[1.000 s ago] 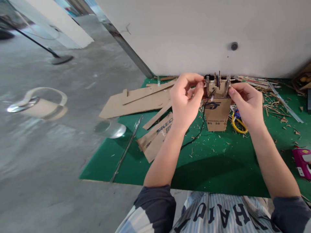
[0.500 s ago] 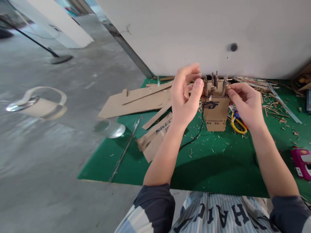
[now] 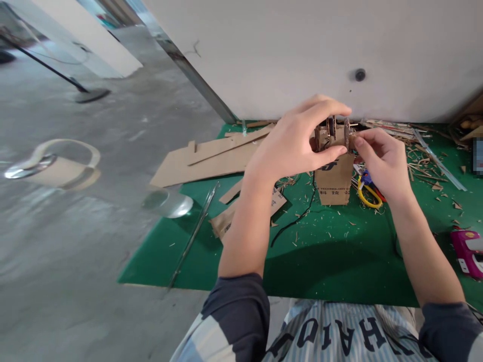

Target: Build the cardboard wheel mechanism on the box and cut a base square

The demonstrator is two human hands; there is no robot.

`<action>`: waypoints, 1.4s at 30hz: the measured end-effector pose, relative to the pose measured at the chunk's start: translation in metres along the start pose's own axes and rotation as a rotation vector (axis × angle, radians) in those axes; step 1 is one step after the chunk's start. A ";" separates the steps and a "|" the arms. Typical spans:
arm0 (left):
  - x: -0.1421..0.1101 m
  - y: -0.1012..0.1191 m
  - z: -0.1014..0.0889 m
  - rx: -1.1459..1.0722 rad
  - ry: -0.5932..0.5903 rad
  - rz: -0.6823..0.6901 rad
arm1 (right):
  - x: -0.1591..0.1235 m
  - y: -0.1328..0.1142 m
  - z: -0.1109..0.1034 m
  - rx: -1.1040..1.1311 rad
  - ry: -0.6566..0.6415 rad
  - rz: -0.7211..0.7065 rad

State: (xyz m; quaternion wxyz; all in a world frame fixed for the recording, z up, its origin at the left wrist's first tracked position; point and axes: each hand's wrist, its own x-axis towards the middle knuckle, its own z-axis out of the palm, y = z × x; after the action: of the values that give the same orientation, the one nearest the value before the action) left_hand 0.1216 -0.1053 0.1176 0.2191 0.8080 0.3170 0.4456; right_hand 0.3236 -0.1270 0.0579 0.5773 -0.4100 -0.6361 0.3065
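An upright cardboard box (image 3: 334, 186) with printed characters stands on the green table. Upright cardboard discs or plates (image 3: 347, 134) are fixed across its top, around a dark middle part. My left hand (image 3: 294, 141) reaches over this top from the left, its thumb in front and its fingers above, spread apart around the pieces; whether it touches them I cannot tell. At the box's right side my right hand (image 3: 383, 156) pinches a small brown piece (image 3: 353, 141) at the outer plate. A black wire (image 3: 298, 219) runs down from the box onto the table.
Scissors with yellow handles (image 3: 368, 196) lie right of the box. Cardboard sheets (image 3: 181, 161), a clear cup (image 3: 168, 202) and a clear rod (image 3: 194, 234) are on the left. Cardboard scraps (image 3: 422, 161) and a magenta device (image 3: 468, 251) are on the right. A white wall (image 3: 283, 60) stands behind.
My left hand has moved right, from beside the box's top to over it, with its fingers reaching across. My right hand keeps its pinch at the right side.
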 end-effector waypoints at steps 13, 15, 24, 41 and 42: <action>-0.004 -0.007 0.005 0.341 -0.099 0.232 | -0.003 -0.005 0.001 0.071 0.001 0.104; -0.004 -0.009 0.005 0.352 -0.095 0.249 | -0.003 -0.005 0.002 0.084 0.002 0.108; 0.000 -0.014 0.001 0.385 -0.127 0.316 | -0.006 -0.009 0.000 0.155 -0.019 0.152; 0.001 -0.009 0.003 0.389 -0.154 0.235 | -0.007 -0.013 0.000 0.188 -0.031 0.221; 0.000 -0.009 0.004 0.396 -0.147 0.244 | -0.007 -0.014 0.001 0.200 -0.028 0.239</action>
State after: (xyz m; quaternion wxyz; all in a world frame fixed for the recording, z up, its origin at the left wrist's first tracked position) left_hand 0.1217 -0.0992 0.1094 0.0235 0.8977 0.2815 0.3382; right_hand 0.3202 -0.1393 0.0667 0.5658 -0.4192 -0.5569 0.4405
